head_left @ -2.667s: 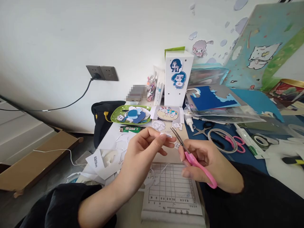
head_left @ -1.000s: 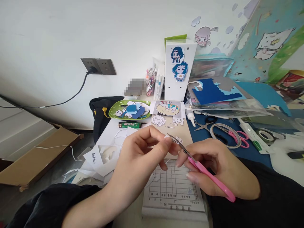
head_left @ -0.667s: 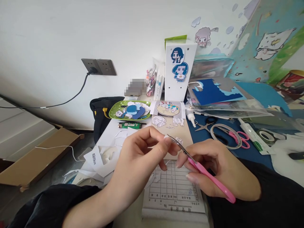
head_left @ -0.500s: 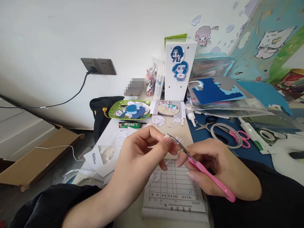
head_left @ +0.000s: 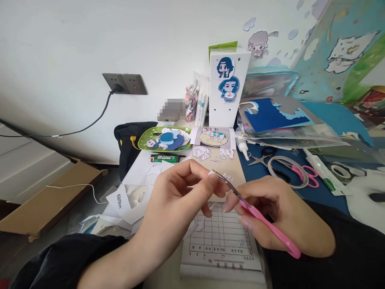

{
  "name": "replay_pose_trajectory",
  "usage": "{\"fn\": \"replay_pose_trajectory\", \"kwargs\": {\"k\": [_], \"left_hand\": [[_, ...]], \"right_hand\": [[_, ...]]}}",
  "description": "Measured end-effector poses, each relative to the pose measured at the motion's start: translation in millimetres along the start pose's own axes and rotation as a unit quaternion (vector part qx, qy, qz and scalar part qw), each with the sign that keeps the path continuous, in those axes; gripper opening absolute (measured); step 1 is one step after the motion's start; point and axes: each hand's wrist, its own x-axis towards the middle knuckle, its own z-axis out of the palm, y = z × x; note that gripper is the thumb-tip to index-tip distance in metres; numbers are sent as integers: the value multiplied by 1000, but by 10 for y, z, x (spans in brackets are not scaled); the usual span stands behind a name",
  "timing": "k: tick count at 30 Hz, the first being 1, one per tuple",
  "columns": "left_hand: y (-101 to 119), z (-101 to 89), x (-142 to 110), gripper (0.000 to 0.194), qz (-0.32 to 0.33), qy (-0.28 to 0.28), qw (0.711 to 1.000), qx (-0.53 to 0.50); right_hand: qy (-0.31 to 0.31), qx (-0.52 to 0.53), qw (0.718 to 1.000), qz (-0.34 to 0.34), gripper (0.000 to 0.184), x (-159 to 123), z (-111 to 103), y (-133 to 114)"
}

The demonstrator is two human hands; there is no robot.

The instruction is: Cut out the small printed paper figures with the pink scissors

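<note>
My right hand (head_left: 285,212) is closed on pink-handled scissors (head_left: 270,228), whose narrow blades point up and left. My left hand (head_left: 180,200) is held in a pinch, thumb against fingers, right at the blade tips. A tiny bit of white paper seems to be between those fingertips, mostly hidden by them. Below both hands lies a printed form pad (head_left: 221,253). Beyond them, paper cutouts of line-drawn figures (head_left: 202,152) rest on a beige sheet (head_left: 233,166), under a colour reference picture (head_left: 213,137).
Paper scraps (head_left: 132,200) heap at the left. A green tray (head_left: 144,134) of cutouts stands behind a green lighter (head_left: 165,158). At right are black-handled scissors (head_left: 258,160), a tape roll (head_left: 272,166), a glue bottle (head_left: 242,149) and blue sheets (head_left: 276,116).
My right hand and the scissors handle have shifted very slightly right and down in view. My left hand keeps its pinch at the blade tips.
</note>
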Motion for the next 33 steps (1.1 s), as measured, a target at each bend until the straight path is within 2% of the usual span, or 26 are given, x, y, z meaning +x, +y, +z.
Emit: {"fn": "replay_pose_trajectory", "kwargs": {"k": [17, 27, 33], "left_hand": [[-13, -16, -4, 9, -1, -27, 999, -29], [-20, -12, -7, 10, 7, -8, 1000, -14], [-27, -19, -8, 10, 15, -27, 999, -28]], "right_hand": [[16, -9, 1000, -4, 21, -18, 11, -8], [20, -8, 1000, -10, 22, -7, 12, -3], [19, -16, 1000, -10, 21, -13, 8, -3]]}}
